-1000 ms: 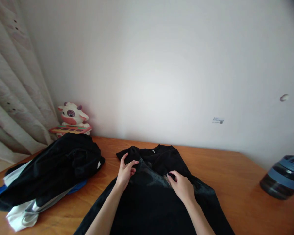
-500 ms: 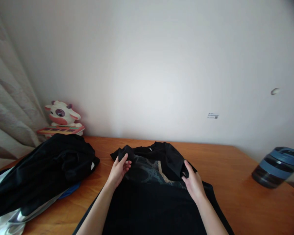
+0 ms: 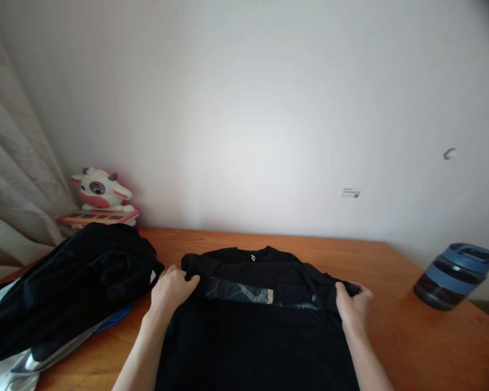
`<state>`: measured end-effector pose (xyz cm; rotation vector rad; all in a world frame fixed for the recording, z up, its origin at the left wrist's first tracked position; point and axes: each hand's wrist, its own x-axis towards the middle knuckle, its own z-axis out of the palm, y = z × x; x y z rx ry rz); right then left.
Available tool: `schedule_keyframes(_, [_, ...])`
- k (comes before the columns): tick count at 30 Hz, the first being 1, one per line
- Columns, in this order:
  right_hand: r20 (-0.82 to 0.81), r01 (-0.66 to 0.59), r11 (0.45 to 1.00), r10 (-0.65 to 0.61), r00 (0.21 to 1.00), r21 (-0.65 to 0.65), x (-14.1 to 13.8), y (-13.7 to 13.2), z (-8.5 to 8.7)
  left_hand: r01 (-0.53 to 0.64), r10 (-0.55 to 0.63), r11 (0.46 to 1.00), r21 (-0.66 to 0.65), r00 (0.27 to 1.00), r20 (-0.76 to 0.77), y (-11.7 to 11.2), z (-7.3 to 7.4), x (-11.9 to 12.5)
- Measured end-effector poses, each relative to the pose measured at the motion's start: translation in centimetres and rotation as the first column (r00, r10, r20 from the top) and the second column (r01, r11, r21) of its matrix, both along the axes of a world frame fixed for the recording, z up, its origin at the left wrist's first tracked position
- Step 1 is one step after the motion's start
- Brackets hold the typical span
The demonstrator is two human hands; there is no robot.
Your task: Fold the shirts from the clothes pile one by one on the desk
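Black t-shirt point(image 3: 256, 336) flat on counter point(image 3: 395, 336), centre, collar toward wall, top part folded over, pale print strip showing. Left hand point(image 3: 171, 288) at shirt's left shoulder, grip pinching fabric fold. Right hand point(image 3: 352, 307) at right shoulder, grip closed on sleeve edge. Clothes pile point(image 3: 77, 271) just beside left hand — dark, crowds left side of counter. Cow toy point(image 3: 100, 190) behind pile against wall, curtain point(image 3: 12, 190) far left. Blue bottle point(image 3: 454, 276) at far right counter edge — well apart from right hand.

Wooden table point(image 3: 391, 326), black shirt point(image 3: 261, 336), clothes pile point(image 3: 77, 277), blue jug point(image 3: 454, 276)
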<state>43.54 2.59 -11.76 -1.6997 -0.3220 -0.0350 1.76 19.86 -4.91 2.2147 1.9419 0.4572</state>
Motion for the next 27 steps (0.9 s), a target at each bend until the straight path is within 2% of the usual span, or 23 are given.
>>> schedule_keyframes(2, [0.258,0.058,0.983,-0.012,0.966,-0.172,-1.5,-0.2,0.9,0.061,-0.063,0.98,0.189,0.998,0.004,-0.4,-0.2,0.7])
schedule_keyframes(4, [0.543,0.115,0.942,0.079,0.836,-0.314,-3.2,-0.3,1.8,0.144,-0.183,0.93,0.339,0.979,0.086,-0.6,-0.8,1.8])
schedule_keyframes(6, [0.679,0.106,0.913,0.212,0.703,-0.395,-4.8,0.1,2.3,0.198,-0.281,0.905,0.377,0.943,0.179,-0.5,-1.5,2.6])
schedule_keyframes(7, [0.693,0.093,0.897,0.265,0.67,-0.433,-5.3,0.4,2.3,0.207,-0.29,0.917,0.342,0.933,0.212,-0.5,-1.9,2.9])
schedule_keyframes(9, [0.654,0.095,0.839,0.342,0.674,-0.537,-6.0,1.1,2.0,0.214,-0.254,0.958,0.19,0.943,0.218,-0.4,-2.4,3.0])
schedule_keyframes(10, [0.607,0.098,0.794,0.372,0.702,-0.6,-6.0,1.4,1.7,0.224,-0.239,0.97,0.095,0.953,0.185,-0.4,-2.4,2.9])
schedule_keyframes(12, [0.48,0.07,0.677,0.441,0.758,-0.733,-5.8,1.8,0.9,0.272,-0.267,0.96,-0.065,0.96,0.085,-0.6,-2.2,2.7])
schedule_keyframes(14, [0.366,-0.002,0.579,0.519,0.773,-0.816,-5.1,2.0,0.1,0.318,-0.319,0.939,-0.129,0.948,0.017,-1.0,-1.6,2.6])
schedule_keyframes(15, [0.338,-0.044,0.577,0.536,0.774,-0.815,-4.7,2.1,-0.2,0.323,-0.323,0.941,-0.103,0.946,0.018,-1.2,-1.2,2.8])
schedule_keyframes(16, [0.334,-0.088,0.623,0.527,0.781,-0.777,-4.2,2.1,-0.4,0.31,-0.308,0.95,-0.031,0.95,0.048,-1.4,-0.9,3.0])
schedule_keyframes(18, [0.339,-0.198,0.793,0.453,0.825,-0.577,-3.2,2.1,-0.8,0.222,-0.261,0.952,0.212,0.949,0.177,-1.7,-0.5,3.4])
schedule_keyframes(19, [0.323,-0.244,0.873,0.396,0.859,-0.422,-2.6,2.1,-0.9,0.164,-0.258,0.926,0.339,0.933,0.251,-1.8,-0.3,3.4])
schedule_keyframes(20, [0.296,-0.269,0.925,0.345,0.891,-0.267,-2.0,2.0,-1.0,0.137,-0.288,0.887,0.441,0.91,0.297,-1.8,-0.2,3.2])
schedule_keyframes(21, [0.268,-0.275,0.951,0.304,0.914,-0.14,-1.4,1.9,-1.0,0.162,-0.347,0.848,0.505,0.89,0.297,-1.8,-0.1,2.9])
schedule_keyframes(22, [0.245,-0.262,0.963,0.268,0.932,-0.057,-0.7,1.6,-0.9,0.241,-0.417,0.82,0.519,0.873,0.253,-1.8,0.0,2.5])
schedule_keyframes(23, [0.231,-0.234,0.972,0.231,0.945,-0.016,-0.1,1.2,-0.8,0.341,-0.474,0.809,0.479,0.861,0.188,-1.7,0.1,2.0])
schedule_keyframes(25, [0.237,-0.175,0.984,0.176,0.955,-0.027,0.7,0.2,-0.3,0.475,-0.517,0.822,0.313,0.854,0.059,-1.5,0.3,1.2])
schedule_keyframes(27, [0.33,-0.119,0.989,0.142,0.933,-0.087,0.8,-0.7,0.6,0.449,-0.467,0.859,0.246,0.884,0.014,-1.2,0.4,0.9])
